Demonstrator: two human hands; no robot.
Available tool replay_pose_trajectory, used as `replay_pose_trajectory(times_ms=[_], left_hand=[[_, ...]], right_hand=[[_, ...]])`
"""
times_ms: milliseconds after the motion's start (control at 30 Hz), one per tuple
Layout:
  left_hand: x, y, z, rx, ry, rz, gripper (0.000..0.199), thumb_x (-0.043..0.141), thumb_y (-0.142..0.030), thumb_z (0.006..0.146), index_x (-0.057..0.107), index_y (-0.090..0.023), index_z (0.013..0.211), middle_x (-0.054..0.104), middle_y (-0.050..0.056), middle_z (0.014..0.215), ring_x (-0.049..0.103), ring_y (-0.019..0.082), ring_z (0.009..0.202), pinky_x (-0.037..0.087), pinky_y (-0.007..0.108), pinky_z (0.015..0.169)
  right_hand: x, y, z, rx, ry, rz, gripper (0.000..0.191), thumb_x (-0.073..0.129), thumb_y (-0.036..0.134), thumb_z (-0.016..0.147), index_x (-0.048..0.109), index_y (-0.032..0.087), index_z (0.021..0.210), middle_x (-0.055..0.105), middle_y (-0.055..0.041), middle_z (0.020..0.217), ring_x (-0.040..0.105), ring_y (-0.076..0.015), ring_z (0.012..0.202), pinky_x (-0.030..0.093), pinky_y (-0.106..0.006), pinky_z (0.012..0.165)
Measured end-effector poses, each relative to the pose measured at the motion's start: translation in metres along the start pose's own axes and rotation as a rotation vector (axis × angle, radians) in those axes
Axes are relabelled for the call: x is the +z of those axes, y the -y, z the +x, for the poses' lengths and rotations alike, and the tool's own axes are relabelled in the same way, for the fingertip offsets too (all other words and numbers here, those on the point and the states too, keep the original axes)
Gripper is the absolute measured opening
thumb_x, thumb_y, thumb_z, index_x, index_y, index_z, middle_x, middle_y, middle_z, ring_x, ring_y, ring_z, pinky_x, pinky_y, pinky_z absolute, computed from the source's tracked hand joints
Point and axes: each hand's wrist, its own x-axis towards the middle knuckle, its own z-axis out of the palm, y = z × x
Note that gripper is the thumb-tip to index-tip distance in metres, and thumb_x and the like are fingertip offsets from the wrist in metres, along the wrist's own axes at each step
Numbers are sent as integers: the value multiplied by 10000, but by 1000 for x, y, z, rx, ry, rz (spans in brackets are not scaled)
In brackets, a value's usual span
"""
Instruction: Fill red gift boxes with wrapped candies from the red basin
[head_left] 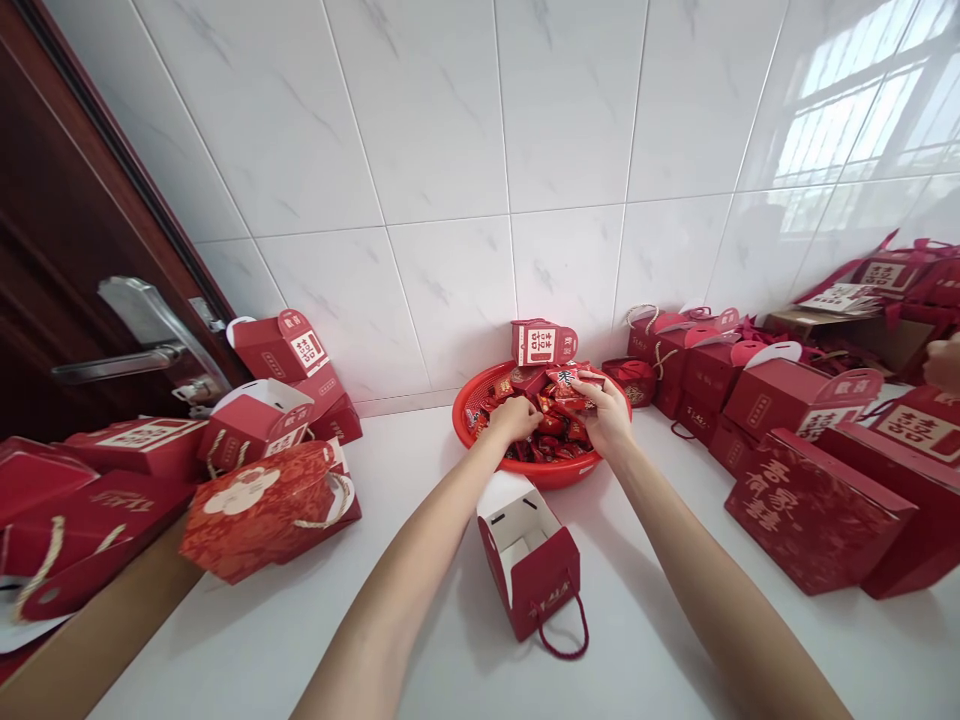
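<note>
A red plastic basket (551, 478) full of small red wrapped packets stands against the tiled wall. My left hand (515, 419) reaches into its left part with fingers curled together at the packets; what they hold, if anything, is too small to make out. Over the basket's right side, my right hand (606, 408) grips a red packet (564, 384) between thumb and fingers. Below the basket, between my forearms, an open red box (541, 580) with a white inside and a dark red rope handle stands on the white surface (420, 500); nothing shows inside it.
Red gift boxes (780, 390) crowd the right side, with a cardboard carton (825, 322) behind them. Another person's hand (943, 362) shows at the right edge. More boxes (262, 505) lie at the left, near a door handle (139, 355). One box (541, 343) stands behind the basket.
</note>
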Motion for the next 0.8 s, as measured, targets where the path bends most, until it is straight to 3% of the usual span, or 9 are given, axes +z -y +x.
replay_pose_trajectory(times_ms=[233, 467, 633, 800], left_hand=[[9, 9, 12, -16, -46, -265, 348, 394, -231, 965, 714, -144, 855, 784, 106, 905, 735, 196, 812, 536, 264, 711], [11, 8, 12, 70, 77, -365, 408, 346, -271, 1002, 727, -133, 957, 798, 81, 928, 747, 169, 836, 566, 243, 762], [8, 7, 6, 160, 204, -229, 191, 598, -179, 802, 767, -181, 892, 790, 15, 942, 724, 193, 915, 539, 241, 835], [7, 8, 2, 176, 291, -81, 414, 736, -181, 625, 751, -251, 1033, 770, 12, 1059, 707, 245, 993, 549, 290, 845]], right_hand=[[1, 0, -1, 3, -15, 4, 379, 874, 230, 476, 662, 221, 790, 717, 24, 749, 668, -150, 669, 533, -240, 538], [-1, -1, 0, -10, 7, -20, 427, 893, 252, 471, 637, 227, 812, 703, 38, 721, 671, -162, 675, 534, -255, 535], [-1, -1, 1, -6, 0, -23, 414, 886, 247, 472, 643, 228, 806, 705, 35, 721, 669, -160, 653, 536, -259, 531], [1, 0, 0, 4, -11, -6, 396, 870, 231, 463, 649, 226, 791, 711, 31, 731, 670, -157, 640, 544, -259, 523]])
